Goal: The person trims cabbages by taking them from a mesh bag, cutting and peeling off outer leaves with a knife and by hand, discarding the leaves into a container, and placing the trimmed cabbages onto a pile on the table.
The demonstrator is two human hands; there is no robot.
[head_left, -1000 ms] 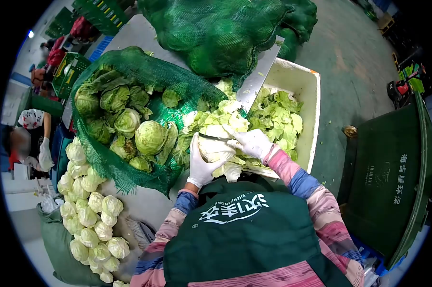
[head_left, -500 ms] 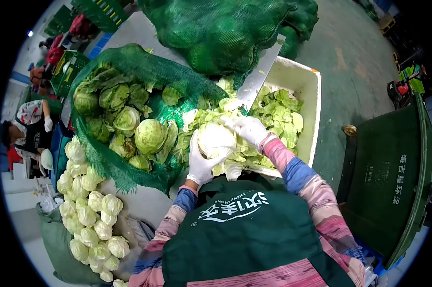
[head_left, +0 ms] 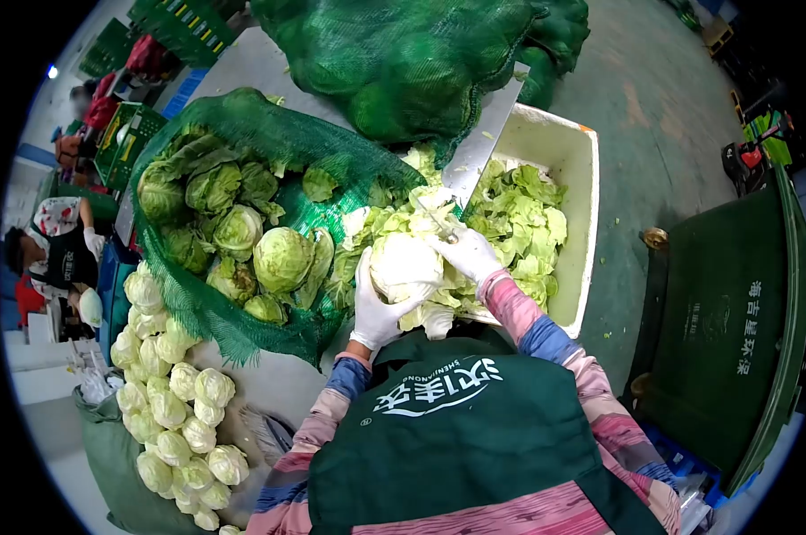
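Note:
A pale, trimmed cabbage rests in my gloved left hand, whose fingers wrap its left and lower side. At the cabbage's upper right is my gloved right hand, its fingers bent closed against it. A small greyish glint shows by those fingers, too small to name. Loose cabbage leaves lie around and under the held head. To the left, an opened green mesh sack contains several untrimmed cabbages.
A white foam box of torn leaves stands at right, beside the metal table. Full mesh sacks sit at the back. Trimmed cabbages are piled at lower left. A green wheeled bin stands right; another person is far left.
My right hand has shifted slightly downward and turned along the cabbage's right side. My left hand and the cabbage stay nearly in place.

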